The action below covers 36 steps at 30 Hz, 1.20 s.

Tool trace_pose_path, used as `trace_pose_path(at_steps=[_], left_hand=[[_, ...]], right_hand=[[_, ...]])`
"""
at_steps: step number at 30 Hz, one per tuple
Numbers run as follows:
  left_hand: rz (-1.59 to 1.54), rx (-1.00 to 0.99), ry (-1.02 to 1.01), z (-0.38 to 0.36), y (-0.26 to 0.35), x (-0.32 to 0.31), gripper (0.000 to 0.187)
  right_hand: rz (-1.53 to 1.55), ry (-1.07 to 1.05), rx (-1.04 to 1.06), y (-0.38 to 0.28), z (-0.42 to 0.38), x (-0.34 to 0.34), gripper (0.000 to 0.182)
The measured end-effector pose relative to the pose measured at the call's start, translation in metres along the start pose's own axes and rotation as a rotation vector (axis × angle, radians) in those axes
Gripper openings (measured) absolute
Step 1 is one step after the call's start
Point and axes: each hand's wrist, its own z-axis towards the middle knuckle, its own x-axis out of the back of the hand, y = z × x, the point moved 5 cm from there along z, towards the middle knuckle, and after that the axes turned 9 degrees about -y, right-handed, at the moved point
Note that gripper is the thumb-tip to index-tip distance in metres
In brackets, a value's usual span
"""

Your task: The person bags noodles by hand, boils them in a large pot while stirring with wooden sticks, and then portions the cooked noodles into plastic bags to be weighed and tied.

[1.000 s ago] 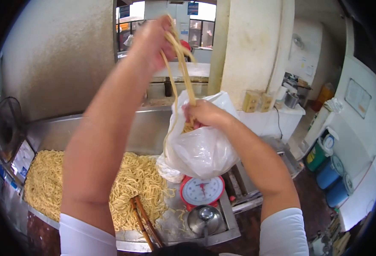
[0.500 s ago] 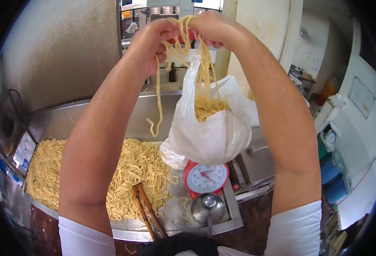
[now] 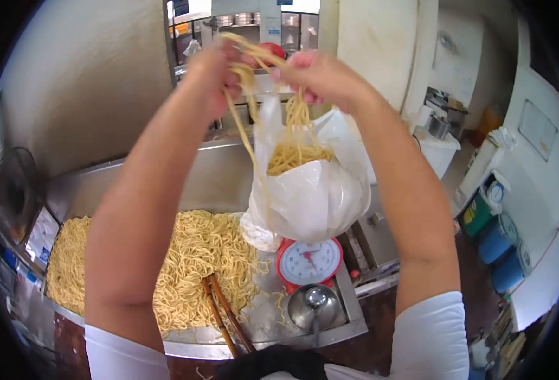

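Yellow noodles (image 3: 252, 50) stretch between my two raised hands. My left hand (image 3: 213, 76), slightly blurred, is closed around some strands, and one long strand dangles below it. On the right, my right hand (image 3: 317, 76) pinches a bunch whose ends hang down into a white plastic bag (image 3: 311, 199). More noodles (image 3: 298, 158) fill the bag's open mouth. The bag rests on top of a red scale (image 3: 309, 261) with a round white dial; its pan is hidden under the bag.
A large heap of noodles (image 3: 206, 253) covers the left of the metal counter (image 3: 263, 320). Long wooden chopsticks (image 3: 225, 313) lean on it. A metal ladle (image 3: 314, 307) lies before the scale, a bundle of white plastic (image 3: 258, 233) beside it. Blue bins (image 3: 500, 239) stand far right.
My left hand has moved left and slightly down, pulling strands away from my right hand. The noodles between the hands are now drawn straighter. The view has shifted slightly.
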Motion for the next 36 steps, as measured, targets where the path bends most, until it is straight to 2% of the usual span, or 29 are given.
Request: trace_pose_path(at_steps=[1, 2, 4, 6, 7, 8, 9, 10, 12, 13, 14, 15, 16, 17, 19, 20, 21, 22, 23, 24, 25, 26, 27, 29, 31, 33, 34, 36], left_hand=[[-0.144, 0.048, -0.092, 0.008, 0.008, 0.009, 0.027], [-0.271, -0.031, -0.107, 0.015, 0.021, 0.028, 0.030], [-0.096, -0.088, 0.047, 0.007, 0.056, 0.058, 0.032], [-0.250, -0.266, 0.225, 0.009, 0.096, 0.126, 0.034], [-0.092, -0.366, 0.236, 0.013, 0.123, 0.175, 0.030], [-0.028, -0.289, 0.115, 0.024, 0.151, 0.246, 0.029], [0.109, -0.432, 0.307, 0.008, 0.178, 0.298, 0.028], [0.106, -0.406, 0.324, 0.010, 0.213, 0.402, 0.024], [0.098, -0.355, 0.357, 0.006, 0.271, 0.571, 0.016], [0.290, -0.340, 0.307, -0.011, 0.281, 0.647, 0.019], [0.487, -0.336, 0.263, -0.041, 0.267, 0.621, 0.022], [0.674, -0.346, 0.224, -0.069, 0.247, 0.570, 0.025], [0.323, -0.326, 0.500, -0.099, 0.255, 0.641, 0.025], [0.260, -0.312, 0.555, -0.111, 0.246, 0.679, 0.025], [0.185, -0.269, 0.584, -0.131, 0.220, 0.717, 0.025], [0.148, -0.245, 0.552, -0.135, 0.207, 0.727, 0.025], [0.109, -0.209, 0.486, -0.135, 0.191, 0.731, 0.026], [0.075, -0.169, 0.406, -0.130, 0.174, 0.739, 0.026], [0.047, -0.149, 0.313, -0.126, 0.152, 0.743, 0.026], [0.044, -0.001, 0.301, -0.131, 0.131, 0.734, 0.027], [0.080, -0.078, 0.369, -0.133, 0.111, 0.695, 0.028], [0.121, -0.155, 0.439, -0.137, 0.086, 0.638, 0.030], [0.167, -0.227, 0.510, -0.141, 0.058, 0.554, 0.034], [0.034, -0.179, 0.283, -0.131, 0.029, 0.496, 0.046], [-0.060, 0.013, -0.258, -0.133, 0.002, 0.383, 0.055], [-0.151, 0.039, -0.655, -0.145, -0.018, 0.263, 0.059], [-0.156, 0.043, -0.642, -0.150, -0.030, 0.247, 0.059], [0.112, -0.096, -0.380, -0.157, -0.052, 0.238, 0.059]], right_hand=[[-0.074, -0.166, -0.022, 0.016, -0.007, -0.011, 0.022], [-0.150, -0.337, -0.040, 0.034, -0.012, -0.023, 0.020], [-0.184, -0.486, -0.168, 0.092, -0.010, -0.038, 0.017], [-0.271, -0.443, -0.242, 0.128, -0.009, -0.041, 0.019], [-0.359, -0.398, -0.318, 0.140, -0.011, -0.040, 0.020], [-0.351, -0.396, -0.327, 0.145, -0.012, -0.041, 0.020], [-0.526, -0.298, -0.227, 0.142, -0.008, -0.036, 0.020], [-0.699, -0.201, -0.128, 0.139, -0.003, -0.033, 0.021], [-0.792, -0.168, -0.193, 0.151, 0.010, -0.033, 0.024], [-0.895, -0.135, -0.241, 0.158, 0.016, -0.032, 0.027], [-0.911, -0.065, -0.249, 0.159, 0.016, -0.030, 0.026], [-0.929, 0.002, -0.257, 0.154, 0.015, -0.027, 0.025], [-0.885, 0.062, -0.276, 0.139, 0.011, -0.025, 0.025], [-0.841, 0.119, -0.294, 0.121, 0.008, -0.021, 0.026], [-0.807, 0.279, -0.170, 0.095, 0.015, -0.018, 0.028], [-0.510, 0.211, -0.171, 0.086, 0.025, -0.014, 0.030], [-0.212, 0.144, -0.171, 0.075, 0.032, -0.014, 0.032], [-0.211, 0.127, -0.180, 0.060, 0.032, -0.016, 0.032], [-0.041, 0.075, -0.184, 0.045, 0.029, -0.023, 0.034], [0.130, 0.024, -0.185, 0.026, 0.023, -0.030, 0.037], [0.132, 0.012, -0.187, -0.004, 0.006, -0.042, 0.037], [-0.198, -0.141, -0.239, -0.038, -0.019, -0.064, 0.038], [-0.529, -0.291, -0.282, -0.058, -0.034, -0.078, 0.040], [-0.798, -0.713, 0.147, -0.083, -0.044, -0.105, 0.040], [-0.865, -0.767, 0.334, -0.098, -0.042, -0.141, 0.040], [-0.905, -0.754, 0.511, -0.120, -0.023, -0.181, 0.040], [-0.917, -0.737, 0.587, -0.129, -0.020, -0.200, 0.040], [-0.931, -0.703, 0.691, -0.141, -0.019, -0.224, 0.040]])
